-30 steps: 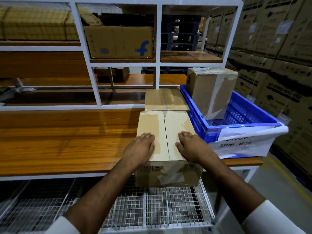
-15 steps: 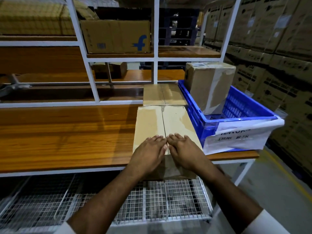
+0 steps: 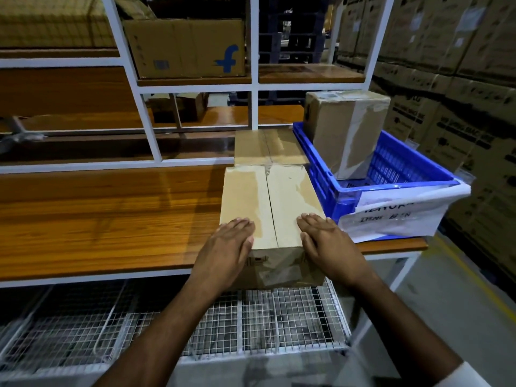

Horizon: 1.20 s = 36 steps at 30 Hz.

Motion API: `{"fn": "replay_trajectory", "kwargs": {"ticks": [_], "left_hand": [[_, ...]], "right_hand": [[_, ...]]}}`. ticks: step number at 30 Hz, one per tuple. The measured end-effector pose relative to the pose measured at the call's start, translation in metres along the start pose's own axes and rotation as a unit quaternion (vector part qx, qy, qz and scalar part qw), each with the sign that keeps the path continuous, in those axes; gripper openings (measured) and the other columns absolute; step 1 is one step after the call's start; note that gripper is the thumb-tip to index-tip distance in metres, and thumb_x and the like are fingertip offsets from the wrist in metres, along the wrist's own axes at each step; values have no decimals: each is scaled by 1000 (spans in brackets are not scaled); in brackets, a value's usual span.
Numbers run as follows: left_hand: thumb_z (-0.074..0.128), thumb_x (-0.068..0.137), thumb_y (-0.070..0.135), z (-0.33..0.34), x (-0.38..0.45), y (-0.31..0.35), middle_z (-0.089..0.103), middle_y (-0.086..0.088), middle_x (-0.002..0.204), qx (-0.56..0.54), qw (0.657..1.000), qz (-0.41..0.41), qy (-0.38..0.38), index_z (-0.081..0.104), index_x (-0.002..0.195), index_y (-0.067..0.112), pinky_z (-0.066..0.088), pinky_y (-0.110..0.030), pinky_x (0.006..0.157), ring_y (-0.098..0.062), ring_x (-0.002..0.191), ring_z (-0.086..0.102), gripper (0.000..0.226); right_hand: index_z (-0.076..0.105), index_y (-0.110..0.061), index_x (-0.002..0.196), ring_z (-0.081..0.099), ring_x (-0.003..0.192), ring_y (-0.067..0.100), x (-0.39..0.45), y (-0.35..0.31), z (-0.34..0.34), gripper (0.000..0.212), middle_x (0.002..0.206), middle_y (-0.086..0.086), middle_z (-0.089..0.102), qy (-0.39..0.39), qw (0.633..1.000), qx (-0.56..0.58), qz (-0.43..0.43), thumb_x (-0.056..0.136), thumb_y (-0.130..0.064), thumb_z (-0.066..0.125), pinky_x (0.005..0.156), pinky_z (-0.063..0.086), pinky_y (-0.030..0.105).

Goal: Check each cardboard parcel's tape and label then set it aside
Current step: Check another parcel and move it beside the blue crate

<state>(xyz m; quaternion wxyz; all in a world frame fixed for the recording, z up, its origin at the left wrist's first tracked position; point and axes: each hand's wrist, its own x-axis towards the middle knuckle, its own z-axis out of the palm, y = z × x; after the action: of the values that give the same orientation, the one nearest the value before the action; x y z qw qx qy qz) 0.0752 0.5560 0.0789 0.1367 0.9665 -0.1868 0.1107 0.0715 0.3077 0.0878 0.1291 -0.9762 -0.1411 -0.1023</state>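
hands part to the parcel's near corners

since half a second ago both hands have slid apart from the middle seam, out to the near corners of the parcel's top. left hand point(image 3: 229, 247) lies flat at about 7 o'clock on the lid, fingers straight and together, thumb dropping over the front edge; it holds nothing, only presses. right hand point(image 3: 326, 241) mirrors it at about 5 o'clock, fingers straight, palm down, nothing pinched.

the parcel point(image 3: 269, 208) sits at the front lip of the counter point(image 3: 111, 219), its near face overhanging toward the wire rack point(image 3: 251, 317) below. flat palms this way probably smooth the tape point(image 3: 269, 202) along the seam and steady the box while it is looked over; a small label point(image 3: 257, 259) shows on the front face, too blurred to read.

a second box point(image 3: 268, 146) touches the parcel's far end at 12 o'clock, so it cannot be pushed that way. at 3 o'clock the blue crate point(image 3: 321, 163) stands just beside it, carrying a taller box point(image 3: 346, 129) and a paper sign point(image 3: 396, 216) on its near wall. open counter lies at 9 o'clock, wide and bare wood. white shelf posts point(image 3: 145, 127) rise behind at 11 o'clock. setting aside likely means going left, or lifting over the crate's rim.
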Motion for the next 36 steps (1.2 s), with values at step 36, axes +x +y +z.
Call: {"fn": "replay_trajectory", "kwargs": {"ticks": [36], "left_hand": [[54,98,35,-9,-26,-8,44,12,148,-348,907,-209,109,54,138,32,34,-26,106,-15,138,41,40]], "right_hand": [[59,-24,136,61,118,2,-24,-9,2,75,128,-12,66,192,907,366,77,72,-56,80,97,49,23]]}}
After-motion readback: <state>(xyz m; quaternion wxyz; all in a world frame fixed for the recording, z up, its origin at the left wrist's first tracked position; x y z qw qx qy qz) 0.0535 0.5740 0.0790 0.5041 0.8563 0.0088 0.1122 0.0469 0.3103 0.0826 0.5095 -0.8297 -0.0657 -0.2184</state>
